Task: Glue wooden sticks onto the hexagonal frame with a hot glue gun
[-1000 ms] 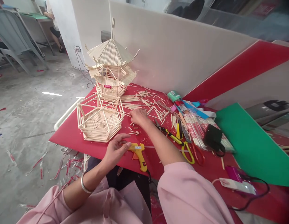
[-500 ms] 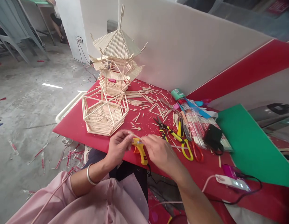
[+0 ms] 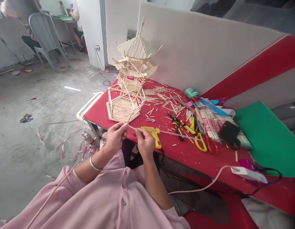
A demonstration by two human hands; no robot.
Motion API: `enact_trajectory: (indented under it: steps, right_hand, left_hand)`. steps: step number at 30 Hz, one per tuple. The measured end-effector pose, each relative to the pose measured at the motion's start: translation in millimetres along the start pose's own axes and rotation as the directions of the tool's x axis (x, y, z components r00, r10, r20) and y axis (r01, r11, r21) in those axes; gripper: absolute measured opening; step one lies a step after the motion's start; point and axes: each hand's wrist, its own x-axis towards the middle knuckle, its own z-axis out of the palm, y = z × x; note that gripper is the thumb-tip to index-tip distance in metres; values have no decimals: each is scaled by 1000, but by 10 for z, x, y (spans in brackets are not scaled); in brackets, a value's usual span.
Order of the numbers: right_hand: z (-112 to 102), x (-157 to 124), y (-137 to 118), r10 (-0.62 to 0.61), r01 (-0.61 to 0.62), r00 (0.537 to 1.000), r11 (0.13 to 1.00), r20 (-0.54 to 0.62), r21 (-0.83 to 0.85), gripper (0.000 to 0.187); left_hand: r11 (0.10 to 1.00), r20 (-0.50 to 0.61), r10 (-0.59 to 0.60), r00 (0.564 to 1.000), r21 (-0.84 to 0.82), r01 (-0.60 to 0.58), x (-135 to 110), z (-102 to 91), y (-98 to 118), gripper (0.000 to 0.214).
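Between my two hands runs a thin wooden stick, held level just off the table's front edge. My left hand pinches one end between thumb and fingers. The other end is pinched by my right hand. Just behind my right hand lies a yellow glue gun, a clear glue stick reaching out of its back. Beyond my hands stands a hexagonal stick frame with a slatted floor. Behind it rises a tiered stick pagoda with slatted roofs.
Loose sticks litter the red table. To the right lie black-and-yellow pliers, yellow-handled scissors, red-handled scissors, bagged sticks and a green board. A power bank with cables sits at the right edge.
The view has swung left, so the table sits further right. My right hand has drawn back beside the glue gun, and its forearm is now more upright. Both hands still hold the stick.
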Motion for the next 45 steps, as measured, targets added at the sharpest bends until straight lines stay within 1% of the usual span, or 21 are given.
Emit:
enact_trajectory:
  steps: [4,7,10,12,13,15,16,17,18,20,22,23,25,27,30,32,34,35,37,40,45]
  right_hand:
    - [233,-3,-57,-12,7,998,997,-69,-78,48]
    - [291,11,-82,-94,73,991,974,-93,-215,53]
    - [288,12,-85,-135,108,987,960,-88,-259,55]
    - [263,5,-71,-167,158,986,954,-13,-254,52]
    - [248,0,-58,-199,206,978,946,52,-251,50]
    - [232,-13,-15,-255,297,946,929,201,-218,43]
    - [237,-21,14,-257,308,932,933,255,-186,41]
    - [254,-29,47,-232,280,930,949,284,-144,41]
    - [281,-37,80,-180,216,941,971,286,-98,42]
    - [363,-44,138,-34,36,972,999,234,-4,43]
    - [458,-32,172,97,-110,980,991,171,72,45]
    - [502,-20,180,137,-153,979,984,154,97,46]
    - [569,6,182,158,-174,977,979,146,108,46]
    - [605,17,183,110,-121,984,990,141,72,43]
    - [610,-17,204,-63,73,991,994,122,-80,36]
    - [594,-51,229,-184,204,978,945,100,-254,35]
    - [569,-71,258,-264,280,960,866,97,-414,35]
    - [556,-71,272,-286,299,953,835,99,-462,35]
    - [532,-59,302,-302,313,948,813,105,-491,36]
    - [508,-34,344,-299,309,949,831,98,-462,35]
    - [483,-47,363,-299,334,942,842,149,-422,33]
  left_hand:
    - [997,-42,47,998,-58,-50,48,-15,14,33]
    - [994,-96,78,992,-65,-85,62,-23,20,33]
    - [993,-84,98,992,-57,-103,67,-65,28,34]
    - [996,-48,52,997,-68,-55,86,-108,38,34]
    - [997,-34,5,999,-80,-8,105,-131,45,35]
    - [990,-27,-86,996,-112,82,159,-173,57,35]
    - [987,-38,-107,993,-127,102,190,-189,60,34]
    - [985,-58,-111,992,-137,102,221,-201,61,32]
    - [986,-78,-103,992,-141,92,250,-208,59,30]
    - [987,-110,-86,990,-145,70,294,-210,51,27]
    - [985,-128,-78,989,-161,57,316,-197,44,26]
    - [984,-139,-75,987,-173,50,321,-187,42,25]
    - [981,-169,-67,983,-189,34,325,-164,42,25]
    - [982,-194,-64,979,-189,27,332,-143,40,24]
    - [980,-217,-78,973,-195,35,359,-124,22,23]
    - [978,-229,-98,969,-203,51,384,-114,4,24]
    - [977,-237,-105,966,-206,56,404,-98,-11,26]
    - [977,-240,-105,965,-206,55,411,-86,-15,28]
    - [977,-240,-101,965,-208,50,416,-61,-18,30]
    - [977,-241,-95,966,-207,44,415,-37,-14,32]
    - [982,-232,-62,971,-185,19,435,-57,-33,34]
